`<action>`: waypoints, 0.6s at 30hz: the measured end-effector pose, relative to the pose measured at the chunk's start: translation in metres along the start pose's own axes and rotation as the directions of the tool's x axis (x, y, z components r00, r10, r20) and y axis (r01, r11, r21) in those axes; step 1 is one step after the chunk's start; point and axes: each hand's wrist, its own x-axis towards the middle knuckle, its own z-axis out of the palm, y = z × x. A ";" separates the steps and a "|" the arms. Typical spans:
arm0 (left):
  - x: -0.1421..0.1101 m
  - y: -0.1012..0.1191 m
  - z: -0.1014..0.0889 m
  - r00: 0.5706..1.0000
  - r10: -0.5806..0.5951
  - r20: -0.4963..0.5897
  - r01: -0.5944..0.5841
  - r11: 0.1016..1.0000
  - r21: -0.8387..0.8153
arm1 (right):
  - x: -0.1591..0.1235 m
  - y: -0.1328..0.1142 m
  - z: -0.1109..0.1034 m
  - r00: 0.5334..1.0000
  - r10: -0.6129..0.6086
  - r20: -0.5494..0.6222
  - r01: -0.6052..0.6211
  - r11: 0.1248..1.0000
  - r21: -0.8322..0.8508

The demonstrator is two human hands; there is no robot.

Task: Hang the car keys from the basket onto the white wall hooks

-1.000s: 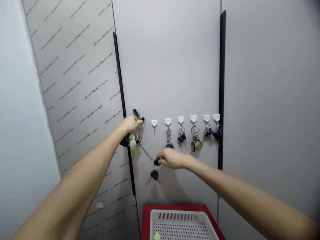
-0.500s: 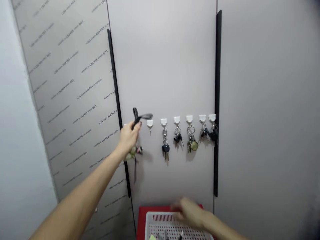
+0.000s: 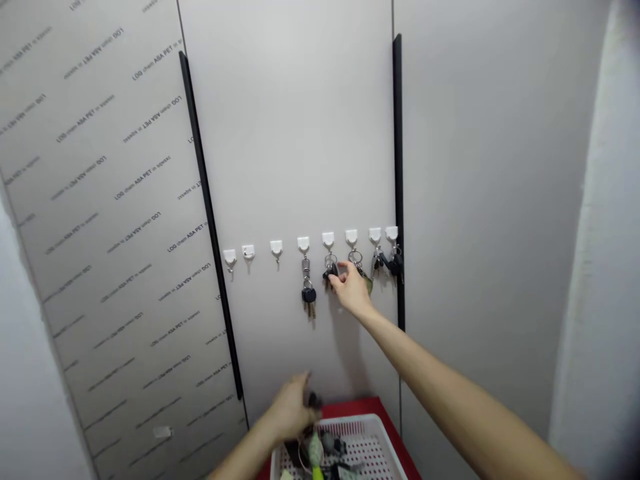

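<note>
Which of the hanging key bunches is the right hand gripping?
The second bunch from the left, on the fifth white hook: only there do the right hand's thumb and finger close around black-headed keys.

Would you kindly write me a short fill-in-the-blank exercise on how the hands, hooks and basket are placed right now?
The right hand is at keys on the ____ hook from the left.
The left hand is ____ in the picture than the right hand.
The leftmost ____ hooks hold no keys.
The white basket stands on a ____ surface.
Missing words: fifth; lower; three; red.
</note>
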 end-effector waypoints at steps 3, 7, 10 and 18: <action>0.027 0.036 -0.038 0.971 0.009 -0.238 -0.035 0.994 -0.106 | 0.009 -0.005 -0.009 1.000 -0.003 0.029 -0.001 0.994 0.114; 0.063 0.082 -0.058 0.816 0.080 -0.573 -0.069 0.997 0.041 | 0.021 -0.022 -0.024 0.994 -0.087 -0.062 0.093 0.991 0.092; 0.077 0.098 -0.050 0.794 0.098 -0.601 -0.006 0.988 0.154 | 0.030 -0.038 -0.030 0.983 -0.174 -0.056 0.175 0.985 -0.001; 0.078 0.134 -0.102 0.788 0.135 -0.601 -0.234 0.968 -0.089 | 0.051 -0.053 -0.036 0.877 -0.189 0.441 0.364 0.861 -0.355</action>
